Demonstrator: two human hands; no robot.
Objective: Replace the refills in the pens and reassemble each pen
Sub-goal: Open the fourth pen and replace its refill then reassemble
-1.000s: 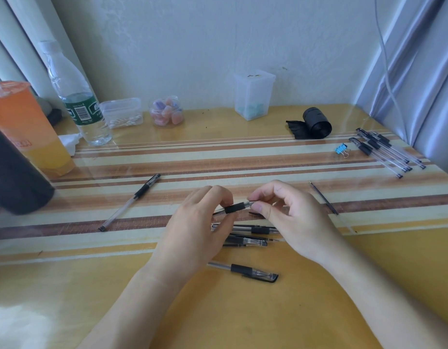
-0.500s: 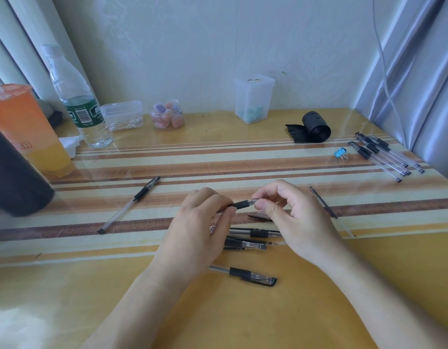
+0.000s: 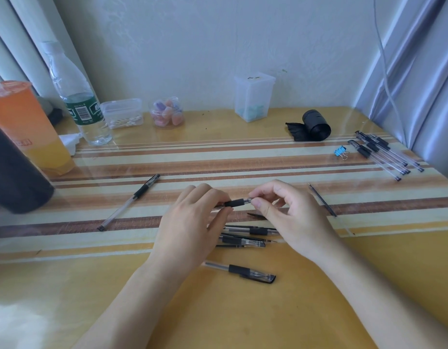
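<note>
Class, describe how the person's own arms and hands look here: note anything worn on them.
The left forearm and right forearm are bare to the frame's edge; no sleeves show. The left hand and right hand carry no gloves, rings, watch or bracelet. Visible nails look short and unpainted.

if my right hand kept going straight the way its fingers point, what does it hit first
Likely the left hand. The right hand pinches one end of the pen, and its fingers point along the pen toward the other hand, which holds the same pen close by.
</note>
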